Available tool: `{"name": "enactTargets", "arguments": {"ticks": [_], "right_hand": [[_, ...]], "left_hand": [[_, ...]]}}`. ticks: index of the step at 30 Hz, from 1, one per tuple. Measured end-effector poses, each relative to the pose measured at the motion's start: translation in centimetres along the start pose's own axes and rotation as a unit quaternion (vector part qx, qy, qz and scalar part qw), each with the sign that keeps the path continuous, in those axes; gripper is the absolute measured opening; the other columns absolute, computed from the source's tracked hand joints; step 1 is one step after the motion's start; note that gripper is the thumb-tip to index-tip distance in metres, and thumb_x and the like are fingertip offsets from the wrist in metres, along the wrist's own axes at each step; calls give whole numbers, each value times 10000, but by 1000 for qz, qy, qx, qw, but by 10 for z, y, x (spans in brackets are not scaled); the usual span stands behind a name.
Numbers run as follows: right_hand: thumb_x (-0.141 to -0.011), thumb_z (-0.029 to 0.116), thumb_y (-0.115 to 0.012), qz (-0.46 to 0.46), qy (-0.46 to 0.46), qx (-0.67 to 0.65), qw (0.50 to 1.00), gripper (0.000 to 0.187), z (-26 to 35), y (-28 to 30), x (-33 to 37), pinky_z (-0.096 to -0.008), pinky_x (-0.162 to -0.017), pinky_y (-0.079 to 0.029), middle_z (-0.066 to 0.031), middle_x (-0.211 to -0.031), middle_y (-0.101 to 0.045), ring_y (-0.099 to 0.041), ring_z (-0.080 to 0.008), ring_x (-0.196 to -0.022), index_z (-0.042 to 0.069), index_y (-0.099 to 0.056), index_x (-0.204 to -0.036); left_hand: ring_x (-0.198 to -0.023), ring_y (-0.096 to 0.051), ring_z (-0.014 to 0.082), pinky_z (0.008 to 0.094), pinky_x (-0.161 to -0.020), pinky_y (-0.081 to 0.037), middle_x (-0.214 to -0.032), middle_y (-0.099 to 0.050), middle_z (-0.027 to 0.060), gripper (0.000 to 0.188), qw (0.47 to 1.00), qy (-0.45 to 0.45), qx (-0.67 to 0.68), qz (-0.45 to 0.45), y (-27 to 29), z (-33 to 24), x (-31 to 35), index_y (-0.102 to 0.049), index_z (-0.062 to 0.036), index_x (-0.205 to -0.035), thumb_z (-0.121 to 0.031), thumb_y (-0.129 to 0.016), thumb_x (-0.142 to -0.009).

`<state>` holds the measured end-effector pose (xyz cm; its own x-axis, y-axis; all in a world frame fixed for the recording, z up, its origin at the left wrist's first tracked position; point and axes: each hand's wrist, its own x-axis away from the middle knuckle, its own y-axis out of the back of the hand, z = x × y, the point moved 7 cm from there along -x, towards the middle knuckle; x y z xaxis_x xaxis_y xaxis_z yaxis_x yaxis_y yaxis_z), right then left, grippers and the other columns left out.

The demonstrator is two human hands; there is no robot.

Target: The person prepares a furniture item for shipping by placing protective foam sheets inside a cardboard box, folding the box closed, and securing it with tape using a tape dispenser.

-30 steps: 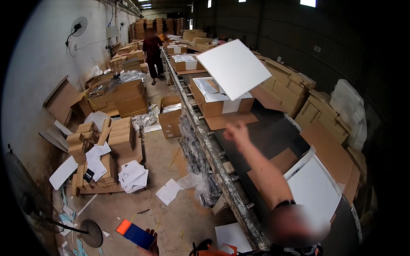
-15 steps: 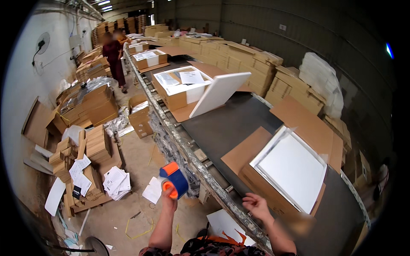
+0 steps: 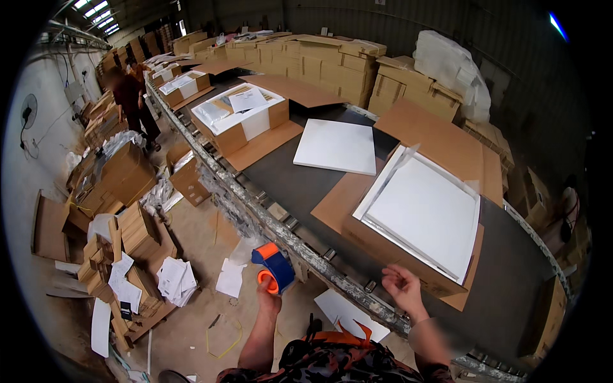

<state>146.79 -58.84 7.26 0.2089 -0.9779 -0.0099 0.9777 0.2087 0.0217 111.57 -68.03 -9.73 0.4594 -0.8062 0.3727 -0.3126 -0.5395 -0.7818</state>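
Observation:
My left hand [image 3: 268,302] is closed round the orange hub of a blue and orange tape dispenser [image 3: 280,268], held out over the floor beside the conveyor. Fingers slightly curled and apart, my right hand [image 3: 403,292] holds nothing; it hovers over the belt's near edge, by the front side of an open cardboard carton [image 3: 389,250]. A white foam panel [image 3: 424,214] lies inside that carton, and the carton's flaps are spread outward. Just beyond, another white foam panel [image 3: 336,145] rests on the dark conveyor belt [image 3: 501,255], partly on a carton flap.
Farther along the belt stands an open carton [image 3: 239,131] with white foam and papers [image 3: 248,99]. Cardboard stacks [image 3: 306,64] line the far side. Cardboard pieces [image 3: 137,230] and papers [image 3: 177,281] lie on the left floor. A person [image 3: 131,99] stands beside the line.
The foam panel that stood tilted against the farther carton now lies flat on the belt. My view has turned somewhat right. The tape dispenser stays in my left hand.

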Motion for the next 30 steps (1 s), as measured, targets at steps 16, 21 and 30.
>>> {"name": "enactTargets", "arguments": {"ticks": [16,21,30], "right_hand": [[-726,397,-775,160,9,94,983,1015,-29,-110,28,-303,-812,-484,-223,-1314,-464,-534,-285,-1124,0,-171,-1439],[-711,250,-769,-13,51,39,998,910,-2,-11,60,-273,-778,-496,-146,-1244,-533,-596,-210,-958,34,-243,-1422],[-862,194,-624,-620,104,-115,769,427,-81,407,208,-320,-832,-461,-77,-1116,-575,-565,-166,-973,20,-489,-1228]], "left_hand": [[-923,-590,143,278,-813,-465,-1019,-605,65,347,918,40,-349,186,-86,49,74,-525,-12,-1123,-163,-618,-825],[-1140,-489,191,319,-982,-368,-1216,-522,116,517,799,51,-461,382,-151,97,119,-384,-43,-1287,-160,-642,-855],[-1023,-574,175,307,-904,-447,-1111,-610,92,431,848,43,-478,225,-115,92,143,-465,-34,-1248,-118,-642,-865]]}}
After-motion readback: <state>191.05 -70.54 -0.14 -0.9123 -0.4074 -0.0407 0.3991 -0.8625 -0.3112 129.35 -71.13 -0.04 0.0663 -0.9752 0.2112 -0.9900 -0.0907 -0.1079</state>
